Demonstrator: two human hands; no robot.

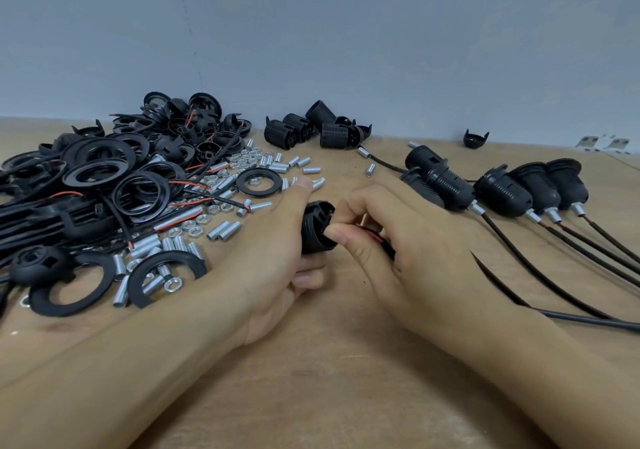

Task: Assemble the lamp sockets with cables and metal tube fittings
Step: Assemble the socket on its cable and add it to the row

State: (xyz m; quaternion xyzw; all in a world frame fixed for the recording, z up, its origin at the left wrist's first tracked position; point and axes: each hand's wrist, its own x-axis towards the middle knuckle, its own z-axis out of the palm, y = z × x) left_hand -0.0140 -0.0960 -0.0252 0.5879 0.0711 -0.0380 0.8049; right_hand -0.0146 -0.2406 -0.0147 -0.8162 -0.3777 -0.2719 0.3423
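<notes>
- Head view: left hand (273,251) curls round black ribbed plastic socket body (317,228), held just above wooden bench (346,362); right hand (391,237) pinches red wire (370,234) at its open end.
- Risk: wire misses terminal or slips out; pinch hides entry.
- Socket axis runs roughly left-right; open end faces right.

2 bare forearms, left hand (273,240), right hand (391,237), no sleeves, short unpainted fingernails

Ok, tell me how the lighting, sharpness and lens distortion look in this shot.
Head view: soft, even light with faint shadows under the left hand and right hand; small glints on the short silver metal tubes; wide-angle bending stretches the forearms and curves the brown wooden table edge; far black plastic socket bodies slightly soft.
</notes>
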